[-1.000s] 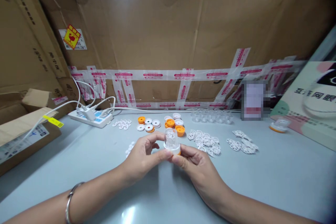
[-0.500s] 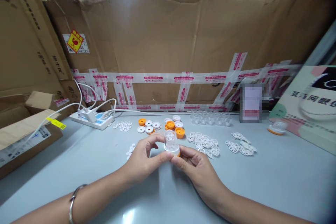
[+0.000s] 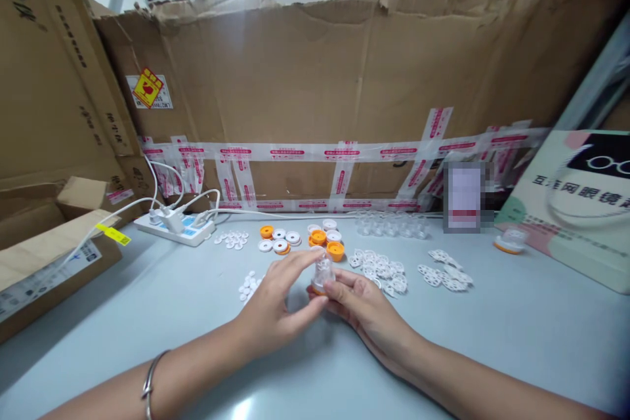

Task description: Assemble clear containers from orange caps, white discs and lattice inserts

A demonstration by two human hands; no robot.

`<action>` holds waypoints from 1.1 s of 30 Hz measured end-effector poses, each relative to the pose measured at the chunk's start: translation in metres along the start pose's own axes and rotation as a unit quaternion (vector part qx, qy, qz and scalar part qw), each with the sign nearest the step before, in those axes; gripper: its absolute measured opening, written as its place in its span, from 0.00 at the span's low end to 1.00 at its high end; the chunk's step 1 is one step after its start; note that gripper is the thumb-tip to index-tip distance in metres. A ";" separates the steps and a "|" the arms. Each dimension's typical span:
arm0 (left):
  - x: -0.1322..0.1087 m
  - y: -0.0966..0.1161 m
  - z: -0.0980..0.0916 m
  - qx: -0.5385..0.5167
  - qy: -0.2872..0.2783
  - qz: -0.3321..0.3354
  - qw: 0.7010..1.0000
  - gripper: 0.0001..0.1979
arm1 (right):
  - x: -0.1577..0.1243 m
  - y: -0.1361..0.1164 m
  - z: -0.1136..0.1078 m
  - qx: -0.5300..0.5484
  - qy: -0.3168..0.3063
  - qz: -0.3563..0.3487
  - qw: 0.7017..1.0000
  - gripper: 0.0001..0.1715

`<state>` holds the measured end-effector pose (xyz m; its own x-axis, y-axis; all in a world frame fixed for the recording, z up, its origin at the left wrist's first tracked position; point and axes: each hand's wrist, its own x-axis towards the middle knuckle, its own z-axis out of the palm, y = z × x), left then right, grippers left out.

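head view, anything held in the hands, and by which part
The clear-domed piece, gripped near its orange base by the right hand; whether the left hand touches it is unclear.

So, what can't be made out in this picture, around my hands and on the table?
Head view: base of the clear-topped piece, partly hidden by the right hand.
Head view: extent of the small white pieces, overlapped by the left hand.
Head view: rest of the printed box, cut by the right edge.
Head view: upright rectangle, pixelated over.
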<state>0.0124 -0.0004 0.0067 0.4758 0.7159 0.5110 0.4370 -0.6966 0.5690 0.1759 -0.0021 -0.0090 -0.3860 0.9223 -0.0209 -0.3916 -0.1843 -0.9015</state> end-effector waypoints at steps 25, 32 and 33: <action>0.000 0.003 -0.009 -0.187 0.002 -0.084 0.979 0.22 | 0.002 -0.021 -0.014 -0.061 -0.056 -0.010 0.996 0.15; -0.002 0.004 -0.016 -0.154 -0.004 -0.107 0.982 0.17 | -0.023 -0.063 -0.086 -0.132 0.228 -0.069 0.962 0.15; -0.003 0.004 -0.016 -0.154 -0.015 -0.106 0.982 0.17 | -0.030 -0.068 -0.105 -0.219 0.274 -0.098 0.931 0.13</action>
<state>0.0009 -0.0043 0.0175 0.4226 0.8384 0.3443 0.2794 -0.4819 0.8305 0.3015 0.0185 0.0079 0.1891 0.9805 0.0541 0.0152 0.0522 -0.9985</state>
